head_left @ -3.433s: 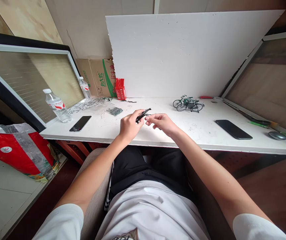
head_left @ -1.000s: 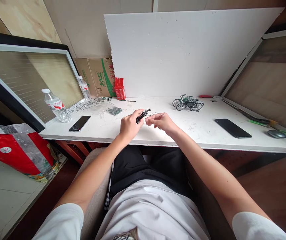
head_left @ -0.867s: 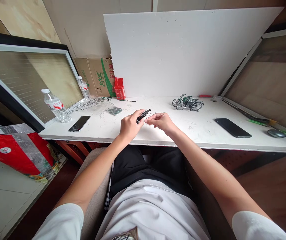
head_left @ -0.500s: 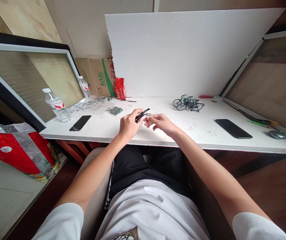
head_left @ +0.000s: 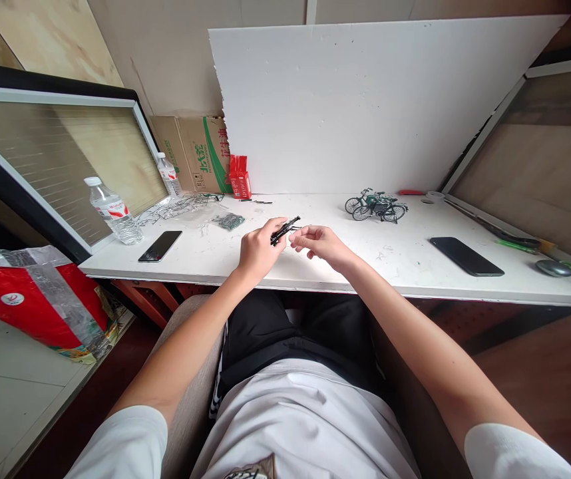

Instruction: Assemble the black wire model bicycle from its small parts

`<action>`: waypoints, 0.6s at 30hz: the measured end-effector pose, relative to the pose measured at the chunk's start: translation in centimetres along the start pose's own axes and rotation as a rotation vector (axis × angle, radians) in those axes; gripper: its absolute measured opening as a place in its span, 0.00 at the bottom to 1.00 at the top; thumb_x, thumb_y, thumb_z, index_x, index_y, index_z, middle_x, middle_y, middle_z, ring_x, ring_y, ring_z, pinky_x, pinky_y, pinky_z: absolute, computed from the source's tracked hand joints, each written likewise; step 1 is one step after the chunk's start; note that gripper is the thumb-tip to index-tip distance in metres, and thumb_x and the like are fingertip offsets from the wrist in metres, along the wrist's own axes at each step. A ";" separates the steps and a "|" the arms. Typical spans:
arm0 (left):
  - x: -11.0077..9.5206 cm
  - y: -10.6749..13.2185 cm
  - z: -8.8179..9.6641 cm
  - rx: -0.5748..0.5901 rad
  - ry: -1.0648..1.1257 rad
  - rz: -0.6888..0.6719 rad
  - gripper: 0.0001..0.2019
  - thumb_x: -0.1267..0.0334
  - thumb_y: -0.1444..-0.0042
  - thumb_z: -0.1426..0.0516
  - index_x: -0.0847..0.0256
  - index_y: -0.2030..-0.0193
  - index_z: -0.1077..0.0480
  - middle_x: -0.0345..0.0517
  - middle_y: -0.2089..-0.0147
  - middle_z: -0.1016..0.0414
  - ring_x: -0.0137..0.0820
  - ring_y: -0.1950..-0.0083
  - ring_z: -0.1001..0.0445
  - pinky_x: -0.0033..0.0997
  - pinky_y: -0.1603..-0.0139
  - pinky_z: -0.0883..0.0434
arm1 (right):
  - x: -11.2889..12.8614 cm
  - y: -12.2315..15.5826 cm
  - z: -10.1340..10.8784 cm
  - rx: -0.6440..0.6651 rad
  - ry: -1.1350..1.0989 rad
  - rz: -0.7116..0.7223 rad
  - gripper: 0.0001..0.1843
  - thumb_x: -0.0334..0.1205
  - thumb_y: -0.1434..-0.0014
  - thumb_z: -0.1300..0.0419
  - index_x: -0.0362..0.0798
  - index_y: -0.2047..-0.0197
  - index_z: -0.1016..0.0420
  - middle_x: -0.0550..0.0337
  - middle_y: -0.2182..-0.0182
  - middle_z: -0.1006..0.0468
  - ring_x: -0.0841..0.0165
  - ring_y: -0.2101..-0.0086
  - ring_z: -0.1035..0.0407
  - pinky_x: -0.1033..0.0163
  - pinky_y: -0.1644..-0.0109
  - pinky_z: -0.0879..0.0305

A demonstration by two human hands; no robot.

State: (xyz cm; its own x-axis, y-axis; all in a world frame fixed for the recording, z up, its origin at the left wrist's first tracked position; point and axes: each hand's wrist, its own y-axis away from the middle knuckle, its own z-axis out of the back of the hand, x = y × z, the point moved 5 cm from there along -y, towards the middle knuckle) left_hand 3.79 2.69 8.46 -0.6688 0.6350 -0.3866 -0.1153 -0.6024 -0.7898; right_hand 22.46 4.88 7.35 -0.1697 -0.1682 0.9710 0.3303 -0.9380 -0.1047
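My left hand (head_left: 258, 249) is closed around a small black model part (head_left: 285, 230) that sticks out up and to the right above the white table (head_left: 315, 266). Close beside it, my right hand (head_left: 321, 243) pinches its fingertips together at the part's right end; whatever it holds is too small to name. Both hands hover just over the table's front middle. Two finished green model bicycles (head_left: 376, 206) stand farther back on the right.
A black phone (head_left: 160, 245) and two water bottles (head_left: 113, 210) lie at the left, with wire parts frames (head_left: 178, 206), a bag of small parts (head_left: 230, 221) and a red box (head_left: 239, 177) behind. Another phone (head_left: 466, 257) and a grey mouse (head_left: 554, 269) sit right. A white foam board (head_left: 365, 100) backs the table.
Almost nothing differs. My right hand's fingertips have shifted slightly at the end of the black part; my left hand keeps the same hold in the same place.
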 end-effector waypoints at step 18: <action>-0.1 0.1 -0.1 0.005 -0.007 0.003 0.21 0.72 0.37 0.34 0.51 0.39 0.23 0.44 0.46 0.11 0.38 0.46 0.11 0.36 0.41 0.17 | -0.5 -0.2 0.4 -0.041 -0.030 0.001 0.22 0.59 0.48 0.21 0.49 0.63 0.14 0.54 0.61 0.14 0.67 0.63 0.27 0.64 0.64 0.35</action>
State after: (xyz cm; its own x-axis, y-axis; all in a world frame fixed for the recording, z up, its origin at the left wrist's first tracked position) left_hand 3.94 2.64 8.38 -0.6739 0.6302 -0.3856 -0.1170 -0.6063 -0.7866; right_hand 22.83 5.25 6.99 -0.1410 -0.1609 0.9769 0.2916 -0.9497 -0.1143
